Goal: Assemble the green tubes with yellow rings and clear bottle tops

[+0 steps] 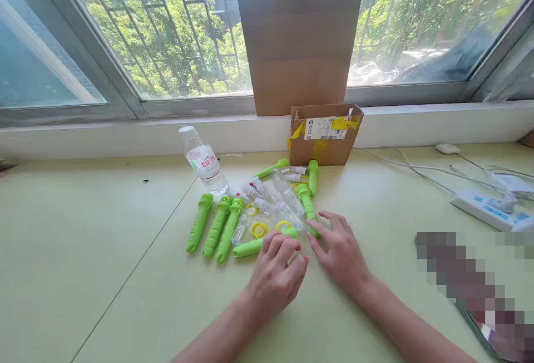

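My left hand [280, 271] is closed, its curled fingers over a ribbed green plastic tube with a threaded end [249, 248] lying on the table. My right hand [342, 251] has its fingers apart, and the fingertips touch the lower end of another green tube [306, 202]. To the left, three more green tubes [213, 228] lie side by side. Between them is a pile of clear plastic tubes [286, 193] with whitish necks, and yellow rings [259, 230]. Further green tubes [312, 176] lie at the back of the pile.
A water bottle [205, 163] stands behind the green tubes. An opened cardboard box [325, 148] is against the wall below the window. On the right are a power strip [492, 210] with white cables and a dark, partly pixelated object [475, 315].
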The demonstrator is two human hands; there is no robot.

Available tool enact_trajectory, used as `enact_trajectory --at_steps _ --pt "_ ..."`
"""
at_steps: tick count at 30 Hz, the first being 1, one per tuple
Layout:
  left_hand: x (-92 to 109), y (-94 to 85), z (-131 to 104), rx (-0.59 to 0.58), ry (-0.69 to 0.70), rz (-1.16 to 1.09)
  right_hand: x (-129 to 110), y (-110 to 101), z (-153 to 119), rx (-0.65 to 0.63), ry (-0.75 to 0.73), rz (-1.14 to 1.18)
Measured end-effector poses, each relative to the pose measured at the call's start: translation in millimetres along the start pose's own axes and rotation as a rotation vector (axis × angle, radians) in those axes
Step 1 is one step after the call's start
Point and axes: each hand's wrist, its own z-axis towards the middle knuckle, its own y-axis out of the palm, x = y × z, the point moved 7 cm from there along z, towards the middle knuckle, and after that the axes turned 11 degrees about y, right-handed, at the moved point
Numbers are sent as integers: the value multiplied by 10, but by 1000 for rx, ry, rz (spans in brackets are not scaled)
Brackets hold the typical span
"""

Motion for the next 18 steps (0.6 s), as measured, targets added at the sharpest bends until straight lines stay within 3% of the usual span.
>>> enact_trajectory --at_steps 8,18 --pt "-156 -47 24 30 -152 140 74 39 -6 -52 -2 -9" --pt "-67 -65 31 37 21 16 72 50 9 -43 73 -154"
